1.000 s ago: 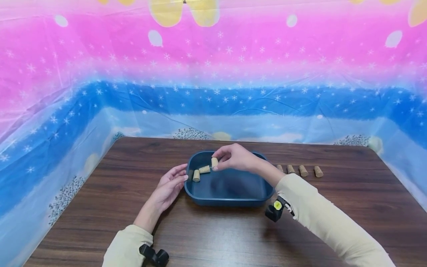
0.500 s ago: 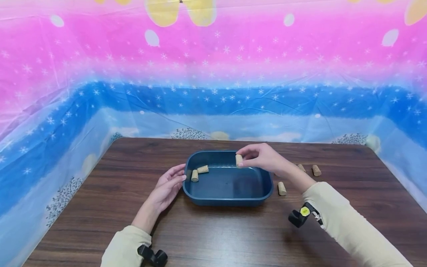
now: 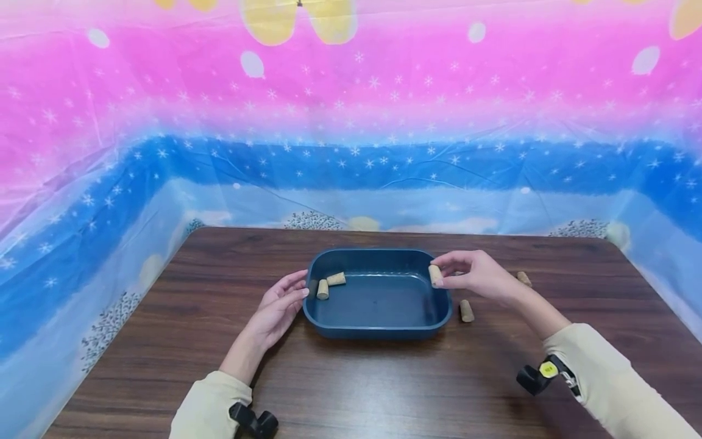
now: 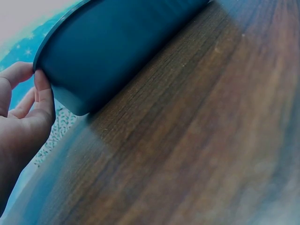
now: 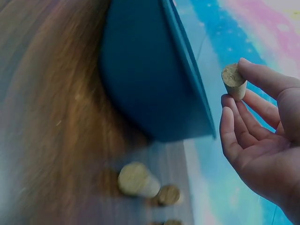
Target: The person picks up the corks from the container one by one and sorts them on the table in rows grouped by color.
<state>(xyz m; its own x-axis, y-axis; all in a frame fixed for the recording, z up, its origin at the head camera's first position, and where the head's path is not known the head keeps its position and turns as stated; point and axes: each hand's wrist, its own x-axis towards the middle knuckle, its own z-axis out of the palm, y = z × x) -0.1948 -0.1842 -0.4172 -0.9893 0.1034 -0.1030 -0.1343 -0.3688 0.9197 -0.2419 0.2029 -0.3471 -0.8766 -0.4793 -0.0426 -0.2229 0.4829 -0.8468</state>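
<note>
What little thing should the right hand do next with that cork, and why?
I'd guess the right hand should carry its cork a bit farther right and set it on the wooden table. It has come from the left end of the blue tub to the right rim, and other corks already lie on the table past there.

Yellow sticker (image 3: 548,369) on wrist device (image 3: 532,380): marking illegible.
</note>
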